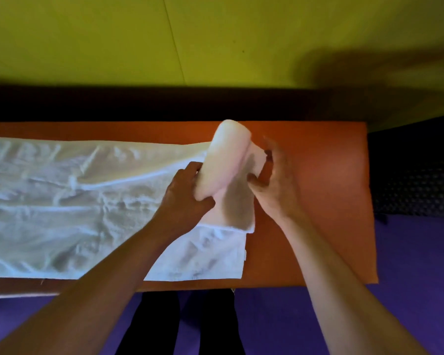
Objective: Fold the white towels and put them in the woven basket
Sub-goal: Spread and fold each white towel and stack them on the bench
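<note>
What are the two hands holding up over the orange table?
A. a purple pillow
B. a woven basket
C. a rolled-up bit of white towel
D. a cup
C: the left hand and the right hand grip a rolled end of a white towel from either side, lifted above the orange table, while other white towel lies spread flat to the left.

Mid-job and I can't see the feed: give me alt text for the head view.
Both hands work a rolled white towel at the right end of an orange table: the left hand grips its near end, the right hand its loose flap. A larger white towel lies spread to the left.
</note>
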